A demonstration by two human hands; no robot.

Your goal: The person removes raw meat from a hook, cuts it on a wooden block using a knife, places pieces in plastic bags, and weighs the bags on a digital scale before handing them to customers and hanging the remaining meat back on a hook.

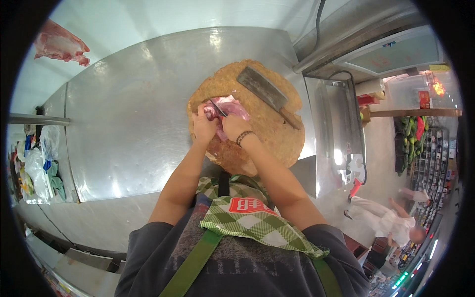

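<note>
A piece of raw meat (236, 107) lies on a round wooden chopping block (267, 148). My left hand (205, 126) grips the meat's left side, fingers curled over its edge. In my right hand (234, 127) is a knife (218, 107), its handle mostly hidden by my fingers. The thin dark blade points up and left across the meat, close to my left fingers. Whether the blade is in the flesh or on top of it, I cannot tell. To the right on the block rests a cleaver (262, 87) with a wooden handle (291, 118).
The block stands on a stainless steel table (122, 122). A larger cut of raw meat (61, 42) is at the upper left. Plastic bags (37, 167) lie at the far left. A steel machine (339, 122) stands right of the block. People (389, 219) are in the aisle at right.
</note>
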